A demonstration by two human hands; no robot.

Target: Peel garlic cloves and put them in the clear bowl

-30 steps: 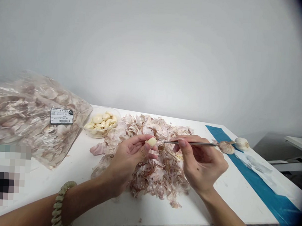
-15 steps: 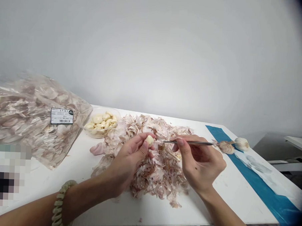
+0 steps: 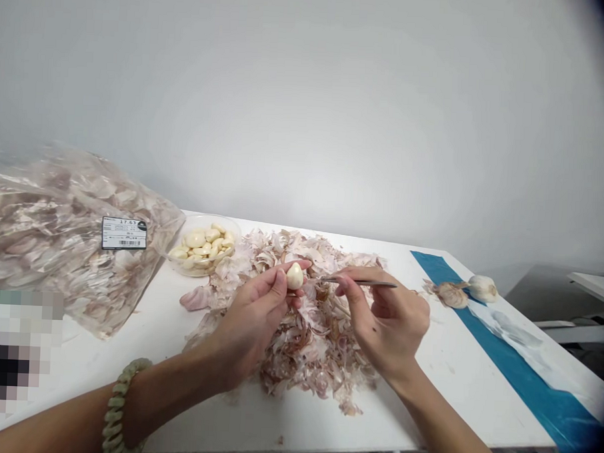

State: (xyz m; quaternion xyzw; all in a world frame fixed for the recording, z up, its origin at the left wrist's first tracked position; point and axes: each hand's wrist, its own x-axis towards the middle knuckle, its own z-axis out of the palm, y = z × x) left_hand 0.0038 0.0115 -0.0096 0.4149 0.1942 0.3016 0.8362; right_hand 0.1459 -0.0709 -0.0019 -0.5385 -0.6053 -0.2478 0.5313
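Note:
Between the thumb and fingers of my left hand (image 3: 261, 311) is a pale, peeled garlic clove (image 3: 294, 277). My right hand (image 3: 391, 317) grips a thin metal tool (image 3: 369, 283), whose tip points left at the clove, a small gap away. Both hands are over a heap of papery garlic skins (image 3: 321, 361). Behind my left hand, a clear round bowl (image 3: 194, 270) holds several peeled cloves. A pinkish unpeeled clove (image 3: 195, 298) lies on the table at the heap's left edge.
A clear plastic bag (image 3: 66, 229) full of garlic skins, with a printed label, stands at the left. On the right, two garlic bulbs (image 3: 482, 288) rest by a blue strip (image 3: 506, 362) and white wrapping. A grey wall rises behind the white table (image 3: 203, 426).
My right hand has moved left with the tool, nearer the clove. The clove has turned between my left fingers and shifted slightly left.

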